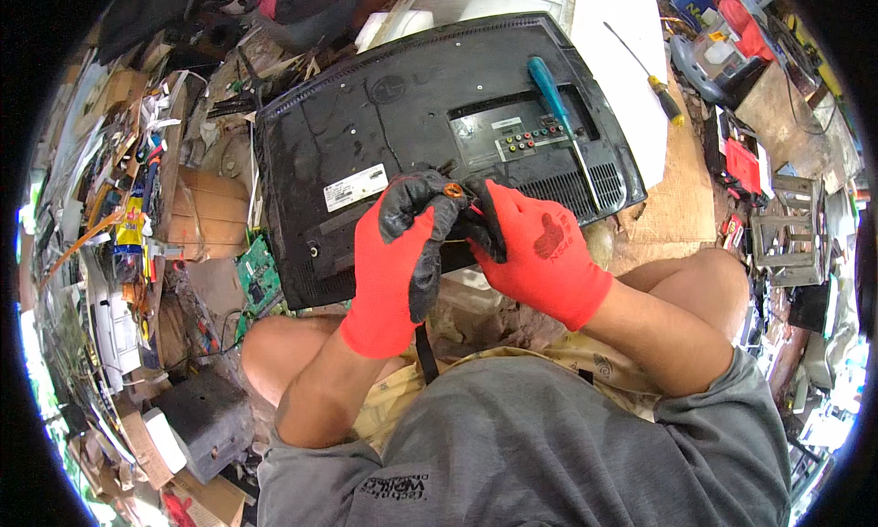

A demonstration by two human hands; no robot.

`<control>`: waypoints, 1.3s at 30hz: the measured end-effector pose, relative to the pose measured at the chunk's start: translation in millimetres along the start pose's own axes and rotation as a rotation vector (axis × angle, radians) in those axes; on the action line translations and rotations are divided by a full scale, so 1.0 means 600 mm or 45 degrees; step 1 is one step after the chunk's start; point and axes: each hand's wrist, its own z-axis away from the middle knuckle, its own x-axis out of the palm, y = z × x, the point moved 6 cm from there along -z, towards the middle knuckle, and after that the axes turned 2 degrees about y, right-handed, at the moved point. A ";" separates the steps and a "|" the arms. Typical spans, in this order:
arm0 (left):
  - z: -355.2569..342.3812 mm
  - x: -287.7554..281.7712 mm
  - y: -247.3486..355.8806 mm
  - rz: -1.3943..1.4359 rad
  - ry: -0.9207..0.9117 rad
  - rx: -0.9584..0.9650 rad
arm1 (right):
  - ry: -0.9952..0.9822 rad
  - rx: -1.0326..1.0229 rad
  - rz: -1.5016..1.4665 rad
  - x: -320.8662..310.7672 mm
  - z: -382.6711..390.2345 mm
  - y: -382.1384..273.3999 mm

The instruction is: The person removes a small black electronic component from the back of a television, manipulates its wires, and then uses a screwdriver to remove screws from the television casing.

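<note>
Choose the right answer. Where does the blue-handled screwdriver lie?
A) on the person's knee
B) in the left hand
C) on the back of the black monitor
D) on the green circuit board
C: the blue-handled screwdriver rests on the black monitor, above both gloved hands.

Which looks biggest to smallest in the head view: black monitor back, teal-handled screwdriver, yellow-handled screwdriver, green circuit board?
1. black monitor back
2. teal-handled screwdriver
3. yellow-handled screwdriver and green circuit board: look alike in size, and fisheye bending makes it unsure.
</note>
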 end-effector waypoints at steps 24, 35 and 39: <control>0.010 -0.013 0.002 -0.262 0.050 0.134 | 0.180 -0.081 -0.079 -0.004 0.008 0.001; -0.007 0.004 0.004 -0.337 0.143 0.029 | -0.065 0.061 0.000 0.011 -0.004 -0.012; -0.020 -0.012 0.000 -0.270 0.031 0.118 | 0.018 0.041 -0.043 0.005 0.001 0.008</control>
